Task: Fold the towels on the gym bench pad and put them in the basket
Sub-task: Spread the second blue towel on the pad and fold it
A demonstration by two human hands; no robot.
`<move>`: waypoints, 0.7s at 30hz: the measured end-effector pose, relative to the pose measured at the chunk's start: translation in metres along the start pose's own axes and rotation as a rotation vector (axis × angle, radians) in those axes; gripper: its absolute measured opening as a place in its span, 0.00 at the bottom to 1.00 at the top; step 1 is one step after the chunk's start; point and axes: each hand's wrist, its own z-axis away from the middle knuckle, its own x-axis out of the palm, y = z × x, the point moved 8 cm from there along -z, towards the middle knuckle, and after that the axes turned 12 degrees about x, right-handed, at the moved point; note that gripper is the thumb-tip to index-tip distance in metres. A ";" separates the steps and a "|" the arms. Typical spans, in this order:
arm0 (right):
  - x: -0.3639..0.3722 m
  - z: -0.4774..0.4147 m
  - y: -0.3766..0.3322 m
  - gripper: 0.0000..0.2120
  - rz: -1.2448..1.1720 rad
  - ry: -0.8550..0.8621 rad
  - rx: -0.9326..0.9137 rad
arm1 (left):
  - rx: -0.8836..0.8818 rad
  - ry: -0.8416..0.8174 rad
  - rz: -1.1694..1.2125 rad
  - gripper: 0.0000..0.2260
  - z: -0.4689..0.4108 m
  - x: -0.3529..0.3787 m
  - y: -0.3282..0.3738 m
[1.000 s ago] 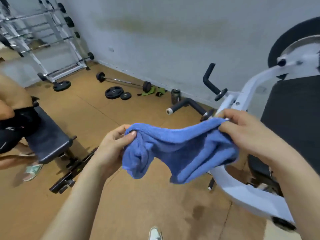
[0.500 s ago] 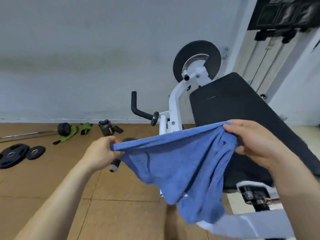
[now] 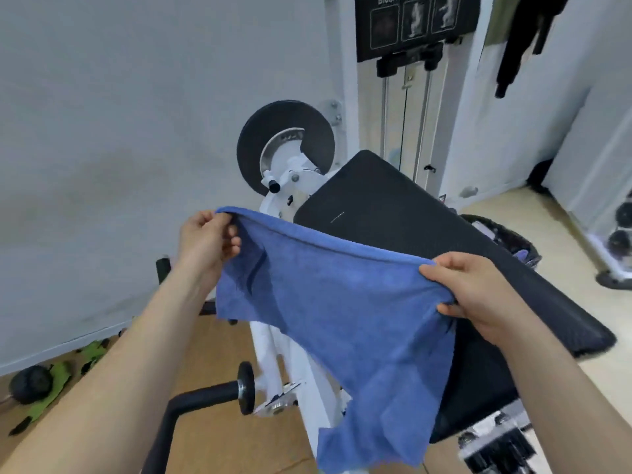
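item: blue towel (image 3: 342,302), one, held in the air in front of you, spread between both hands, its top edge stretched in a slanting line, its lower corner hanging down over the white frame (image 3: 273,340). your left hand (image 3: 208,239): fingers curled, pinching the upper left corner of the towel. your right hand (image 3: 478,292): thumb on top and fingers underneath, gripping the upper right corner. item: black bench pad (image 3: 393,227), tilted, just behind the towel and partly covered by it on your side. item: dark mesh basket (image 3: 504,236), on the floor past the far right edge of the pad, with something pale and purple inside that is too hidden to name. item: black weight plate (image 3: 285,145), mounted on the frame beyond the pad. item: black padded handle (image 3: 205,396), below your left forearm. item: green straps (image 3: 58,381), on the floor by the wall at far left.
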 end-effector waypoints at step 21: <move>0.012 -0.172 -0.121 0.09 0.966 0.650 -0.098 | 0.213 -0.699 -0.701 0.18 -0.171 0.201 -0.197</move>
